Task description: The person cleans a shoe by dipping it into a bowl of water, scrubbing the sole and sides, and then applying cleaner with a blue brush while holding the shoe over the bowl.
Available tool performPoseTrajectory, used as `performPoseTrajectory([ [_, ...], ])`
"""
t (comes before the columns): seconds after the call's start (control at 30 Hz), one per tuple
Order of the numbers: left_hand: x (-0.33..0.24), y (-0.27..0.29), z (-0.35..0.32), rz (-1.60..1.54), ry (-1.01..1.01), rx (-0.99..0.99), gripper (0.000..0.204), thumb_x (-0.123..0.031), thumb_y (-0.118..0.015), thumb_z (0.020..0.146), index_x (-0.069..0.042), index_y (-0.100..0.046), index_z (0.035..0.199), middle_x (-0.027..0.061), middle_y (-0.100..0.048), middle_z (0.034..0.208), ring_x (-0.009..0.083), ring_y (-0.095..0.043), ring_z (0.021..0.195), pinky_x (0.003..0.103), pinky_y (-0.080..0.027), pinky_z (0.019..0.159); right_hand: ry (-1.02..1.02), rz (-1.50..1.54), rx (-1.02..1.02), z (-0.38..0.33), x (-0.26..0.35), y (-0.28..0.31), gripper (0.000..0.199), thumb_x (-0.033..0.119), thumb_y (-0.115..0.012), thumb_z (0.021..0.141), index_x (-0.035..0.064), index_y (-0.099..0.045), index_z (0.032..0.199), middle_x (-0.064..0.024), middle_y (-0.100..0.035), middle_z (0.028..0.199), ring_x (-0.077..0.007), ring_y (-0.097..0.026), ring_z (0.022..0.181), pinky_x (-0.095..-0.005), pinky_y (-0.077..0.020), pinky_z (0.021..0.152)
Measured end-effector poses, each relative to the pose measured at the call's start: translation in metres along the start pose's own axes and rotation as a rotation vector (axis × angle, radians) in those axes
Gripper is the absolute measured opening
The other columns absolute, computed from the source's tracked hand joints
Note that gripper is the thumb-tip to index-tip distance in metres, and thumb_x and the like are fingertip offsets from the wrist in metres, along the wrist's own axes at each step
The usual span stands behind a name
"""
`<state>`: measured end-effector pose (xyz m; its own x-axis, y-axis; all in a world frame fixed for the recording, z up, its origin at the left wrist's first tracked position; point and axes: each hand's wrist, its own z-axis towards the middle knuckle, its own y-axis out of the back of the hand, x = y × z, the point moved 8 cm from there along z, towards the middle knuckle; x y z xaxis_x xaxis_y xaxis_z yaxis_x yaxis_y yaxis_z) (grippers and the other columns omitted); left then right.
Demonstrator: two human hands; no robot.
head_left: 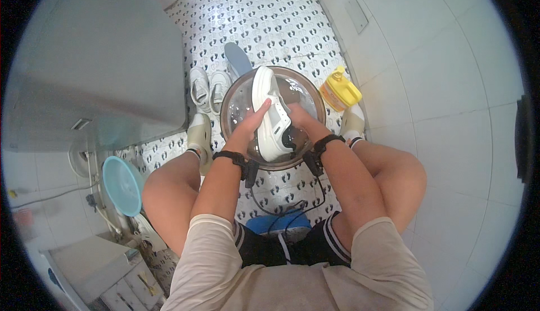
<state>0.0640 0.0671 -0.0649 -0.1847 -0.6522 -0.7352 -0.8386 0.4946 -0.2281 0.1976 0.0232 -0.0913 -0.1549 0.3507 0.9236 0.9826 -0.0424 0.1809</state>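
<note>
I sit low over a round metal basin [236, 94] of water on the tiled floor. A white sneaker [271, 121] with dark trim stands tilted in the basin, toe pointing away from me. My left hand [251, 121] grips the sneaker's left side, fingers lying over its upper. My right hand [299, 117] presses against the shoe's right side near the heel opening, partly in the water. Both wrists wear black bands with cables.
A pair of white sneakers [208, 89] and a grey insole [238, 59] lie left of the basin. A yellow detergent jug [340, 90] stands at its right by the white tiled wall. A grey appliance [95, 58] fills the left; a teal bowl [122, 184] leans below it.
</note>
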Motion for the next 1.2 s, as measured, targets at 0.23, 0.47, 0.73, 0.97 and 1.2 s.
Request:
performPoseTrajectory([
  [0.23, 0.003, -0.001, -0.001, 0.060, 0.063, 0.012, 0.081, -0.055, -0.061, 0.078, -0.001, -0.035, 0.133, 0.0155, -0.049, 0.126, 0.0267, -0.048, 0.115, 0.038, -0.039, 0.096, -0.231, -0.349, -0.211, 0.005, -0.020, 0.018, 0.040, 0.034, -0.064, 0.075, -0.0016, -0.065, 0.094, -0.0245, -0.063, 0.088, -0.0363, -0.063, 0.083, -0.0397, -0.0474, 0.074],
  [0.47, 0.001, 0.004, 0.003, 0.041, -0.026, 0.023, 0.079, -0.053, -0.061, 0.080, 0.001, -0.036, 0.132, 0.0152, -0.050, 0.125, 0.0260, -0.051, 0.111, 0.036, -0.041, 0.094, -0.217, -0.029, 0.023, -0.004, -0.012, 0.002, 0.037, 0.032, -0.063, 0.078, -0.0011, -0.066, 0.094, -0.0194, -0.066, 0.086, -0.0271, -0.064, 0.080, -0.0358, -0.0475, 0.072],
  [0.73, 0.004, -0.002, 0.005, -0.102, -0.019, 0.065, 0.073, -0.047, -0.060, 0.083, 0.000, -0.036, 0.132, 0.0135, -0.052, 0.123, 0.0244, -0.054, 0.106, 0.036, -0.044, 0.090, -0.335, -0.140, -0.128, -0.006, -0.001, 0.016, 0.038, 0.027, -0.064, 0.078, -0.0075, -0.064, 0.095, -0.0174, -0.066, 0.090, -0.0209, -0.062, 0.080, -0.0348, -0.0469, 0.070],
  [0.97, 0.010, 0.005, 0.013, -0.055, -0.020, 0.048, 0.071, -0.048, -0.059, 0.083, -0.001, -0.038, 0.131, 0.0130, -0.052, 0.123, 0.0244, -0.055, 0.105, 0.037, -0.045, 0.090, -0.217, 0.033, 0.006, -0.005, -0.011, 0.005, 0.040, 0.032, -0.062, 0.079, -0.0067, -0.065, 0.092, -0.0175, -0.066, 0.084, -0.0192, -0.062, 0.079, -0.0347, -0.0466, 0.070],
  [1.2, 0.011, -0.002, 0.007, -0.088, 0.023, 0.055, 0.077, -0.052, -0.060, 0.080, -0.002, -0.035, 0.133, 0.0116, -0.050, 0.126, 0.0245, -0.052, 0.110, 0.036, -0.043, 0.092, -0.309, -0.262, -0.183, 0.000, -0.014, 0.018, 0.039, 0.032, -0.062, 0.080, -0.0035, -0.065, 0.096, -0.0215, -0.065, 0.089, -0.0313, -0.064, 0.084, -0.0380, -0.0468, 0.075],
])
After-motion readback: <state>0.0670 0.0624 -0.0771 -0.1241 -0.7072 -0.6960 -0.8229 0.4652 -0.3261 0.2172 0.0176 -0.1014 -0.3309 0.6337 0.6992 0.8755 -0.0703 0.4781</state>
